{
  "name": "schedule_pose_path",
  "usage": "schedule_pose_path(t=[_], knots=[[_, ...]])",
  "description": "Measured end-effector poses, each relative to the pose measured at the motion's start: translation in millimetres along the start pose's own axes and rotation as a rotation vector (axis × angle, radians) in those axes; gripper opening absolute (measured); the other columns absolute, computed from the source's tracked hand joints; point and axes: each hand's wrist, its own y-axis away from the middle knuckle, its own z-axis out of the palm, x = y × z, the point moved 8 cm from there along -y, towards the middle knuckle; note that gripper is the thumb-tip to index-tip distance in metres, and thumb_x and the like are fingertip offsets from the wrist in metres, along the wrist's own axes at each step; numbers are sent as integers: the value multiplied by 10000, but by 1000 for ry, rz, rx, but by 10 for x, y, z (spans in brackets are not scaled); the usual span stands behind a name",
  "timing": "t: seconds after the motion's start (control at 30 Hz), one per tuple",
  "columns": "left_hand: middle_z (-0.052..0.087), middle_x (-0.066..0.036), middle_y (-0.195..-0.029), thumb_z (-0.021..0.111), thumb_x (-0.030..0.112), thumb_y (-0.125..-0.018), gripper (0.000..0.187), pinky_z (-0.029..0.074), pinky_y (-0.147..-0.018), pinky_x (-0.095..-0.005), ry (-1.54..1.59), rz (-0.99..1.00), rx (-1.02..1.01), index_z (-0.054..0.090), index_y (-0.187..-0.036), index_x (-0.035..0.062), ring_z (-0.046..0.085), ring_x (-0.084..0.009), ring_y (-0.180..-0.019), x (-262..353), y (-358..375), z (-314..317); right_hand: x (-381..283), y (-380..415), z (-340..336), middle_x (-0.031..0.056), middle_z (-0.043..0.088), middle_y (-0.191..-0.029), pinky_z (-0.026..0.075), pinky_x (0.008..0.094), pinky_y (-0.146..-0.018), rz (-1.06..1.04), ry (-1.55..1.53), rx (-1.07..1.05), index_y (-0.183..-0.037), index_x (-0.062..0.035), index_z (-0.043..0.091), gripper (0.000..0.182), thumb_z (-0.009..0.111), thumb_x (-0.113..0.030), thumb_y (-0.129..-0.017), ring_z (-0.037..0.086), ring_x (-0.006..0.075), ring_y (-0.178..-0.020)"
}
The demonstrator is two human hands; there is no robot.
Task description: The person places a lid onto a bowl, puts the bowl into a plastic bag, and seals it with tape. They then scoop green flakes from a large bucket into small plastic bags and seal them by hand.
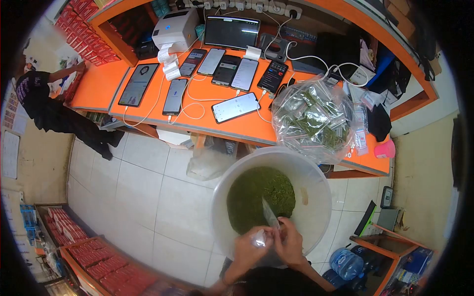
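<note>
A big whitish plastic tub [318, 197] stands in front of me, with green, dried-leaf-like material [249, 197] in its bottom. Over its near side, both my hands are close together, holding a small clear plastic bag [269, 215] that points down toward the green material. My left hand [249, 249] is closed, with a crumpled shiny clear plastic [258, 239] in its grip too. My right hand [290, 242] pinches the small bag near its upper end. Whether anything is inside the small bag cannot be made out.
An orange desk [197, 108] behind the tub bears several phones, a label printer [175, 30] and charging cables. A large clear bag [311, 121] of green-filled packets sits at its edge. Red boxes [101, 266] fill shelves lower left; water bottles [345, 264] stand right. Another person [54, 106] is at far left.
</note>
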Motion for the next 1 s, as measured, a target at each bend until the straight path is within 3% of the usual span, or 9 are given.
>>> schedule_pose_path(t=[0.07, 0.3, 0.47, 0.57, 0.6, 0.7, 0.83, 0.9, 1.0], knots=[[704, -47, -796, 759, 80, -769, 222, 519, -624, -246, 33, -57, 5, 677, -968, 25, 646, -65, -706, 5, -22, -1, -177, -10, -31, 95, 633, -797, 489, 299, -550, -166, -96, 37, -1210, -19, 531, 405, 651, 12, -825, 596, 176, -603], [677, -85, -768, 712, 135, -817, 178, 516, -585, -274, -147, 36, 4, 661, -974, 69, 696, -167, -675, 165, -39, -106, -231, 50, -62, 100, 633, -803, 499, 308, -573, -147, -157, 96, -1203, -3, 533, 426, 675, 15, -802, 620, 202, -654], [662, -110, -797, 697, 53, -784, 153, 516, -645, -296, -156, 109, 87, 642, -926, 33, 655, -229, -690, 305, 12, -208, -479, 114, -198, 84, 588, -742, 478, 299, -559, -411, 82, 176, -1187, -4, 538, 429, 691, -4, -787, 587, 180, -613], [655, -117, -871, 722, 29, -740, 187, 512, -699, -320, -216, 337, 176, 644, -911, 23, 628, -241, -768, 584, 59, -281, -333, -6, -395, 72, 547, -709, 461, 293, -546, -168, -95, 235, -1197, -20, 529, 439, 670, -1, -781, 558, 169, -585], [663, -113, -998, 748, 34, -709, 279, 519, -772, -339, -267, 464, 99, 664, -975, 35, 641, -249, -907, 649, 102, -190, -359, 10, -429, 72, 547, -709, 461, 293, -546, -163, -93, 245, -1197, -20, 529, 439, 670, -1, -781, 558, 169, -585], [666, -111, -1078, 771, 54, -699, 420, 526, -838, -351, -168, 577, -79, 654, -1103, 66, 642, -272, -1003, 774, 153, -37, -326, -9, -457, 52, 528, -695, 447, 279, -546, -47, -215, 161, -1218, -43, 505, 461, 641, 1, -780, 538, 147, -576], [642, -130, -1173, 801, 74, -675, 573, 514, -904, -358, -204, 494, -172, 604, -1213, 68, 621, -290, -1091, 678, 211, 3, -324, -26, -469, 34, 542, -692, 444, 262, -557, 14, -365, 8, -1217, -55, 481, 469, 626, 8, -776, 541, 119, -595], [621, -141, -1219, 821, 81, -651, 654, 514, -909, -367, -208, 648, -64, 562, -1250, 40, 616, -301, -1100, 693, 257, -36, -341, 5, -427, 30, 547, -693, 447, 259, -566, 11, -382, -24, -1210, -52, 477, 464, 626, 12, -775, 545, 115, -602], [598, -152, -1258, 831, 89, -643, 681, 518, -902, -358, -183, 661, 14, 546, -1257, 18, 616, -295, -1104, 757, 279, -114, -426, 50, -409, 33, 550, -695, 449, 261, -583, -110, -402, 43, -1188, -41, 480, 431, 615, 21, -783, 544, 108, -617]])
